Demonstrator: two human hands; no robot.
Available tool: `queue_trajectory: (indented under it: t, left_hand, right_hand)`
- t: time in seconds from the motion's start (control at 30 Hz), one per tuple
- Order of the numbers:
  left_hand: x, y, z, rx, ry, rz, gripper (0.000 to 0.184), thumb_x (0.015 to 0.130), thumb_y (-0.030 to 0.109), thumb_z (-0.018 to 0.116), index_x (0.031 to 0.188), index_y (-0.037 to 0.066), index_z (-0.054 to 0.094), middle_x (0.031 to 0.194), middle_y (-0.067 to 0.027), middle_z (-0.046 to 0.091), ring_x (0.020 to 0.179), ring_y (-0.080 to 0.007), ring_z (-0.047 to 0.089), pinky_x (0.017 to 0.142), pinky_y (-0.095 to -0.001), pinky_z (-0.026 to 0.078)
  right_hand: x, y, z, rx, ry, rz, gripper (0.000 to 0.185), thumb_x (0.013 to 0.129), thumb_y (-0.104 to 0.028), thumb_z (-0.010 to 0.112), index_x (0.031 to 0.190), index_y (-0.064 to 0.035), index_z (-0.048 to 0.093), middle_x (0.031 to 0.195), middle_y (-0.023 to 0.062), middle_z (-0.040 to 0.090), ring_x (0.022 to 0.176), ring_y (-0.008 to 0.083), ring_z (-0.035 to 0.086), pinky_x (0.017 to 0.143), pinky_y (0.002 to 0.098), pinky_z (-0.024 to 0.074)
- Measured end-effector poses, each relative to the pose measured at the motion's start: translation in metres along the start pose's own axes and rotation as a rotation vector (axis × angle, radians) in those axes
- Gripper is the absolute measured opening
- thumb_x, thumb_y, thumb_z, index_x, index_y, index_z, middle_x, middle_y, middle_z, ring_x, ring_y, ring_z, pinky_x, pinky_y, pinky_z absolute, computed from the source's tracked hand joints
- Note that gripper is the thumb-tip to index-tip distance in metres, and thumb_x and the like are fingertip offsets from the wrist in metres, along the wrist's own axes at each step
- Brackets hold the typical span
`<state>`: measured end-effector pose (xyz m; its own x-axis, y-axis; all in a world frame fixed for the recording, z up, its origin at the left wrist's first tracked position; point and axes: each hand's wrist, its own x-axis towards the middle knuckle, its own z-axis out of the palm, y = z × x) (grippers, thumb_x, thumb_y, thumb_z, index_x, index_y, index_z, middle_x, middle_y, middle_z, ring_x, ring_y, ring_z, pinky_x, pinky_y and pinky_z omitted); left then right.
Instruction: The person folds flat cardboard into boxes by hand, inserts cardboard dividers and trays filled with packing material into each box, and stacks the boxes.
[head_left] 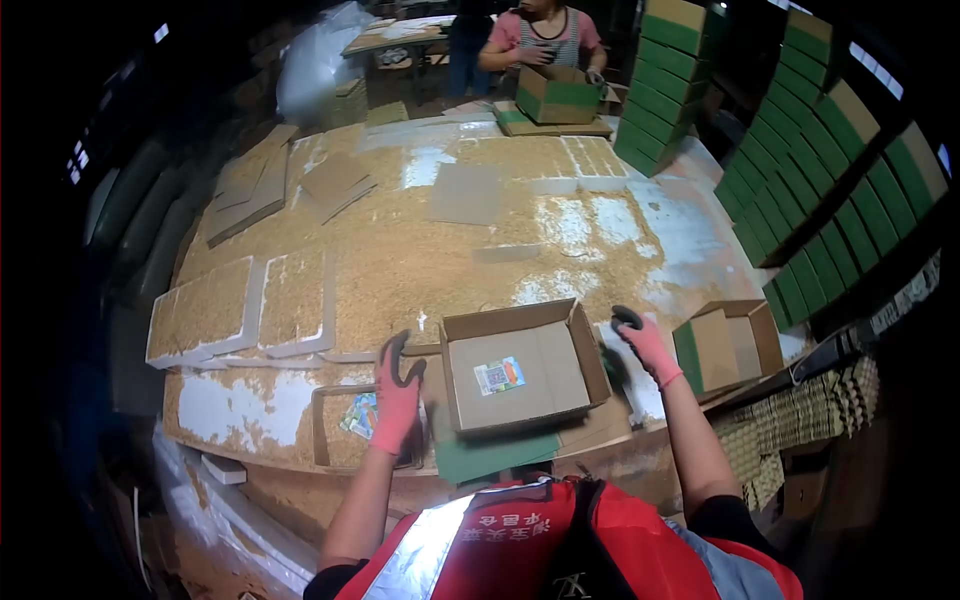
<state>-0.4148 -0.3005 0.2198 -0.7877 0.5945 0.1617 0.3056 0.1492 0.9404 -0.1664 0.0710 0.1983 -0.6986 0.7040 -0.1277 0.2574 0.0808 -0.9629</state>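
Observation:
An open cardboard box [519, 368] stands in front of me at the table's near edge. On its flat bottom lies a colourful printed card [499, 376]. My left hand [397, 390], in a pink glove with dark fingertips, is open just left of the box, thumb and fingers apart. Below it a shallow cardboard tray [322, 428] holds more printed cards [359, 414], partly hidden by the hand. My right hand [648, 347], gloved alike, is open to the right of the box, apart from it. Green board [497, 457] sticks out under the box's near side.
White foam blocks [205, 310] covered in sawdust-like crumbs stand at left. Flat cardboard sheets [467, 193] lie farther back. A green-sided open box [728, 347] sits at right, below tall stacks of green boxes [800, 150]. Across the table a person handles another box [558, 95].

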Motion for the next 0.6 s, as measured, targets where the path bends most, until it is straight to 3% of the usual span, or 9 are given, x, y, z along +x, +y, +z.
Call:
queue_trajectory:
  t: [0.03,0.1,0.13,0.2,0.27,0.33,0.43,0.57,0.6]
  left_hand:
    - [-0.012,-0.065,0.015,-0.183,-0.065,-0.131,0.060,0.081,-0.002,0.058,0.140,0.004,0.045,0.135,-0.0166,0.052,0.127,-0.0308,0.049,0.108,-0.0405,0.039]
    - [-0.030,-0.179,0.046,-0.353,-0.286,-0.336,0.064,0.085,-0.005,0.052,0.147,0.001,0.034,0.139,-0.0164,0.049,0.132,-0.0282,0.045,0.111,-0.0382,0.037]
    - [-0.032,-0.155,0.057,-0.320,-0.311,-0.399,0.068,0.087,-0.001,0.055,0.149,0.000,0.028,0.143,-0.0209,0.045,0.136,-0.0306,0.041,0.112,-0.0376,0.034]
    - [-0.025,-0.119,0.087,-0.015,-0.226,-0.366,0.075,0.081,0.014,0.070,0.144,-0.002,0.033,0.136,-0.0262,0.047,0.129,-0.0379,0.044,0.108,-0.0419,0.037]
    - [-0.027,-0.134,0.098,0.107,-0.104,-0.313,0.084,0.072,0.025,0.081,0.137,-0.003,0.037,0.128,-0.0281,0.050,0.121,-0.0421,0.047,0.102,-0.0468,0.040]
    - [-0.032,-0.129,0.095,-0.199,0.005,-0.234,0.081,0.075,0.025,0.082,0.139,0.001,0.038,0.121,-0.0195,0.056,0.115,-0.0320,0.055,0.096,-0.0433,0.048]
    - [-0.035,-0.104,0.085,-1.083,-0.261,-0.696,0.059,0.092,0.036,0.062,0.140,0.009,0.041,0.125,-0.0103,0.058,0.108,-0.0260,0.061,0.093,-0.0415,0.052]
    - [-0.033,0.006,0.147,-1.113,-0.562,-0.748,0.062,0.093,0.047,0.056,0.139,0.005,0.046,0.133,-0.0136,0.055,0.122,-0.0313,0.053,0.104,-0.0441,0.045]
    - [-0.027,0.028,0.171,-1.291,-0.672,-0.990,0.062,0.094,0.046,0.055,0.138,0.004,0.047,0.133,-0.0143,0.055,0.122,-0.0316,0.053,0.104,-0.0435,0.044]
  right_hand:
    - [-0.010,0.012,0.006,0.240,-0.161,0.187,0.048,0.092,-0.016,0.060,0.137,-0.0017,0.049,0.118,0.0118,0.065,0.107,0.0172,0.061,0.095,0.0288,0.0475]
    - [-0.005,0.092,0.032,-0.048,-0.343,0.125,0.061,0.096,-0.036,0.053,0.144,-0.0003,0.041,0.139,0.0174,0.048,0.129,0.0233,0.044,0.110,0.0321,0.0318]
    - [-0.005,0.133,0.049,-0.011,-0.377,0.140,0.070,0.094,-0.047,0.052,0.144,0.0001,0.040,0.150,0.0198,0.038,0.140,0.0253,0.034,0.116,0.0327,0.0230]
    - [-0.024,0.070,0.093,-0.470,-0.219,0.327,0.091,0.085,-0.059,0.061,0.145,0.0045,0.035,0.144,0.0253,0.042,0.136,0.0314,0.040,0.113,0.0344,0.0288]
    - [-0.032,0.058,0.093,-0.304,-0.319,0.411,0.091,0.084,-0.056,0.064,0.145,0.0046,0.034,0.142,0.0245,0.045,0.133,0.0311,0.043,0.110,0.0344,0.0335]
    - [-0.030,0.032,0.094,-0.125,-0.291,0.335,0.091,0.083,-0.052,0.068,0.145,0.0050,0.034,0.140,0.0235,0.048,0.129,0.0293,0.047,0.107,0.0335,0.0377]
    - [-0.042,0.027,0.087,0.011,-0.097,0.072,0.087,0.082,-0.043,0.073,0.145,0.0052,0.035,0.137,0.0207,0.051,0.124,0.0240,0.050,0.104,0.0302,0.0384]
    - [-0.063,-0.026,-0.018,0.207,-0.069,0.030,0.076,0.087,-0.040,0.069,0.144,0.0010,0.040,0.136,0.0136,0.054,0.123,0.0201,0.050,0.104,0.0289,0.0369]
    - [-0.062,-0.021,-0.063,0.070,-0.037,-0.084,0.063,0.092,-0.041,0.062,0.140,-0.0020,0.048,0.131,0.0112,0.058,0.117,0.0197,0.054,0.101,0.0307,0.0407]
